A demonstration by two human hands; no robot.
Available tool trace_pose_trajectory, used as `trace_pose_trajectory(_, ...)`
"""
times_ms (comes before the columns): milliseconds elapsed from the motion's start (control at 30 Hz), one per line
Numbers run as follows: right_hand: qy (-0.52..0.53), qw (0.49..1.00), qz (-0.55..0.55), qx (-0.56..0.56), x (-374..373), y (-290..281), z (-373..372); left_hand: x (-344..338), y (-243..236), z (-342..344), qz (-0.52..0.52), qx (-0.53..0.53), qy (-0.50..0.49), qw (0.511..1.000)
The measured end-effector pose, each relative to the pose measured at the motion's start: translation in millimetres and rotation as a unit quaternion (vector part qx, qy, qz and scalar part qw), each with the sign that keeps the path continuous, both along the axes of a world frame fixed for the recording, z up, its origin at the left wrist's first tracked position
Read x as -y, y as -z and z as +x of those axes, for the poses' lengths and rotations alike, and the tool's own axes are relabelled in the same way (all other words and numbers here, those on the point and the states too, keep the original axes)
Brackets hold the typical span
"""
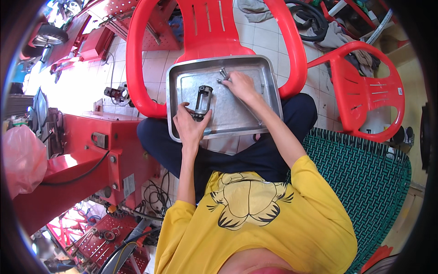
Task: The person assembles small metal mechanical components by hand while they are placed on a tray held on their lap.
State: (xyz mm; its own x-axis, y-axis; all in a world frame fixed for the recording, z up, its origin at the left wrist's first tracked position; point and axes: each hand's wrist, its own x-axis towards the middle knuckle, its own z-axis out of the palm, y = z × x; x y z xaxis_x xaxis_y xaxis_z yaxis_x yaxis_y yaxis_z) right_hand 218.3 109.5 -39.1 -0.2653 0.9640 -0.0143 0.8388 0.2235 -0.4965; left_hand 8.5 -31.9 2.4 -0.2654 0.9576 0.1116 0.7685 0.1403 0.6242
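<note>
Looking down from the head view, much is hard to read: the left hand (189,125) covers the near end of a dark metal bracket (203,101), so its lower part is hidden, and whether the fingers close fully around it cannot be told; thumb and fingers appear curled on its base. The right hand (239,86) hides most of the small bolts (223,74) at the tray's far side; its fingertips seem pinched together on them, though the exact grip is too small to make out. A thin pin (263,87) lies just right of that hand.

Both forearms rise from the lower edge, the left nearly straight up, the right slanting up and to the left from a yellow sleeve. Both hands rest inside the steel tray (271,98), which sits on the lap, its far edge against a red chair (207,32). The bracket stands left of centre in the tray. A second red chair (365,96) stands to the right, a red machine (91,160) to the left.
</note>
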Motion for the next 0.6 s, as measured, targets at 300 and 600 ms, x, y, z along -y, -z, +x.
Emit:
trace_pose_trajectory(300, -0.059, 0.983, -0.068, -0.161, 55.3, -43.1, 59.2, 0.7, 1.1, -3.1, 0.196, 0.035, 0.120, 0.973)
trace_pose_trajectory(600, -0.090, 0.989, 0.085, -0.078, 107.9, -37.2, 43.5, -11.6, 2.5, 44.3, 0.176, -0.088, 0.242, 0.950)
